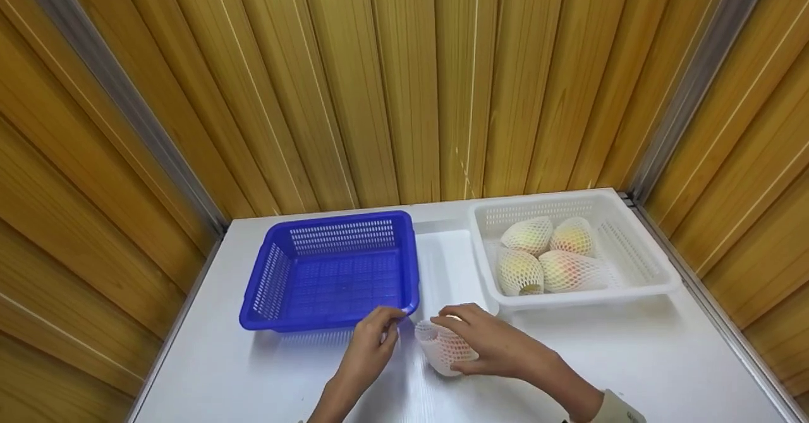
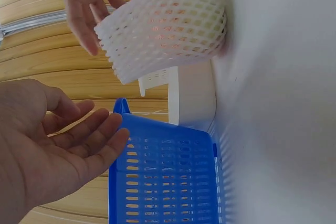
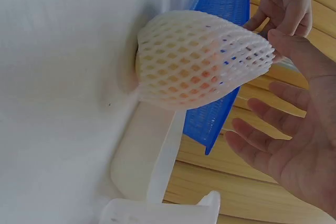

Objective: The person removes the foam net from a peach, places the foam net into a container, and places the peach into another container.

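A yellow and red fruit in a white foam net (image 1: 445, 349) stands on the white table in front of me, the net's loose end upward. My right hand (image 1: 502, 346) is around its right side with fingers spread. In the right wrist view the thumb (image 3: 286, 43) is at the net's upper end, and the other fingers stand apart from it. My left hand (image 1: 373, 342) is near the front right corner of a blue basket (image 1: 344, 284). Its fingers are loosely bent and hold nothing in the left wrist view; whether they touch the rim I cannot tell.
A white basket (image 1: 588, 296) at the right holds several netted fruits (image 1: 528, 236). Between the two baskets lies a shallow white tray (image 1: 445, 265). Wood-patterned panels (image 1: 404, 94) close off the back and sides of the table.
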Demonstrator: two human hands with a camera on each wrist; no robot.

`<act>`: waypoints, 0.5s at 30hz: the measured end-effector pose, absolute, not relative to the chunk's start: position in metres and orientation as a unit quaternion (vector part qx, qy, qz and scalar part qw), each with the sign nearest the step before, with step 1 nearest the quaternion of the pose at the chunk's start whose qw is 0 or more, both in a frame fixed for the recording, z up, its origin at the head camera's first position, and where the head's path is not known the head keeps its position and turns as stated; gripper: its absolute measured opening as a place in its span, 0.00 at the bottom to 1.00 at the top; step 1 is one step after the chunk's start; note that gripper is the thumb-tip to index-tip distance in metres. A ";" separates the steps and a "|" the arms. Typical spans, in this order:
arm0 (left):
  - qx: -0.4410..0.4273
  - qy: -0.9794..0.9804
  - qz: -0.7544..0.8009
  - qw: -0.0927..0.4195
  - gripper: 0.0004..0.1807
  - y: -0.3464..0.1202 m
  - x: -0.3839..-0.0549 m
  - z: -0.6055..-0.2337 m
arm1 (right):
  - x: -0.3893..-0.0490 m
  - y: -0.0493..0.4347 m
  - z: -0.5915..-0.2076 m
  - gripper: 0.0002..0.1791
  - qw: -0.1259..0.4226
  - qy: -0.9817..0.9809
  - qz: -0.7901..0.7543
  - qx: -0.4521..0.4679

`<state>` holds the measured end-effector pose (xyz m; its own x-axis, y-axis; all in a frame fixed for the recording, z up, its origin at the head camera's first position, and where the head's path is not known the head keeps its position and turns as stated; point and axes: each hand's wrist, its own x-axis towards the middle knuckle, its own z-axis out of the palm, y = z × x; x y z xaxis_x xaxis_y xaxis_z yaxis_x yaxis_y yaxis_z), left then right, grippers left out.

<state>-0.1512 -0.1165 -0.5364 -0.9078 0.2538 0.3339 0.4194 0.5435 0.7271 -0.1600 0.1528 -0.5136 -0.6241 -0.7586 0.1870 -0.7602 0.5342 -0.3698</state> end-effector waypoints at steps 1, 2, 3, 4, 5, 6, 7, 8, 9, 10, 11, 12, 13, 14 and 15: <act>-0.191 -0.875 -0.434 0.100 0.12 -0.118 -0.150 -0.538 | -0.160 0.149 -0.512 0.43 0.011 -0.873 0.201 0.445; -0.190 -0.875 -0.433 0.104 0.12 -0.119 -0.150 -0.539 | -0.160 0.145 -0.510 0.44 0.020 -0.869 0.190 0.456; -0.188 -0.876 -0.431 0.104 0.12 -0.119 -0.149 -0.541 | -0.160 0.142 -0.509 0.45 0.027 -0.866 0.182 0.466; -0.186 -0.877 -0.431 0.102 0.12 -0.120 -0.148 -0.542 | -0.160 0.138 -0.508 0.46 0.033 -0.863 0.173 0.474; -0.184 -0.877 -0.432 0.100 0.12 -0.121 -0.147 -0.544 | -0.161 0.134 -0.508 0.48 0.040 -0.859 0.166 0.482; -0.178 -0.880 -0.432 0.092 0.13 -0.122 -0.145 -0.546 | -0.161 0.131 -0.508 0.49 0.045 -0.856 0.160 0.489; -0.174 -0.881 -0.432 0.085 0.13 -0.123 -0.144 -0.547 | -0.161 0.128 -0.509 0.50 0.047 -0.854 0.157 0.494; -0.170 -0.883 -0.431 0.077 0.13 -0.124 -0.143 -0.548 | -0.161 0.124 -0.510 0.50 0.049 -0.852 0.153 0.499; -0.166 -0.885 -0.429 0.072 0.13 -0.125 -0.142 -0.549 | -0.162 0.122 -0.512 0.50 0.051 -0.850 0.150 0.503; -0.162 -0.887 -0.427 0.070 0.12 -0.125 -0.141 -0.550 | -0.163 0.119 -0.514 0.50 0.053 -0.849 0.143 0.506; -0.160 -0.890 -0.421 0.073 0.12 -0.126 -0.140 -0.550 | -0.164 0.116 -0.516 0.49 0.053 -0.848 0.137 0.510; -0.157 -0.892 -0.416 0.077 0.12 -0.126 -0.140 -0.551 | -0.165 0.115 -0.518 0.48 0.050 -0.847 0.133 0.512; -0.156 -0.894 -0.411 0.083 0.12 -0.126 -0.140 -0.551 | -0.167 0.113 -0.521 0.47 0.049 -0.846 0.129 0.515; -0.155 -0.896 -0.406 0.091 0.12 -0.127 -0.139 -0.551 | -0.168 0.112 -0.524 0.46 0.044 -0.846 0.123 0.517; -0.154 -0.898 -0.400 0.098 0.11 -0.127 -0.139 -0.551 | -0.169 0.112 -0.526 0.45 0.039 -0.846 0.117 0.519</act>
